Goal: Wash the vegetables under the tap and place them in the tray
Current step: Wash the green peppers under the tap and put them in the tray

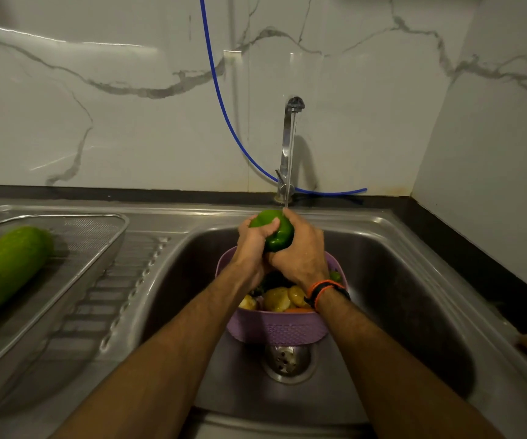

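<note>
Two hands on one green capsicum (273, 232), held under the thin stream from the steel tap (288, 147), above the purple basket (276, 327) that sits in the sink (414, 280).

Risks, as I judge them: wet, glossy skin could slide out of my grip and drop onto the potatoes (282, 298) in the basket or into the sink bowl; water glancing off the fruit may splash the counter; the carry left to the wire-mesh tray (97, 236) crosses the ribbed drainboard, where a drip-slick hold could fail. The long green gourd (6, 267) already lies in that tray and takes much of its room.

Left hand (254, 245): fingers curled round the capsicum's left side, thumb lying over the top. Right hand (303, 251): back turned to me, fingers wrapped over the far right side; tips hidden. An orange-and-black band (325, 291) circles the right wrist. Both forearms converge over the basket.
</note>
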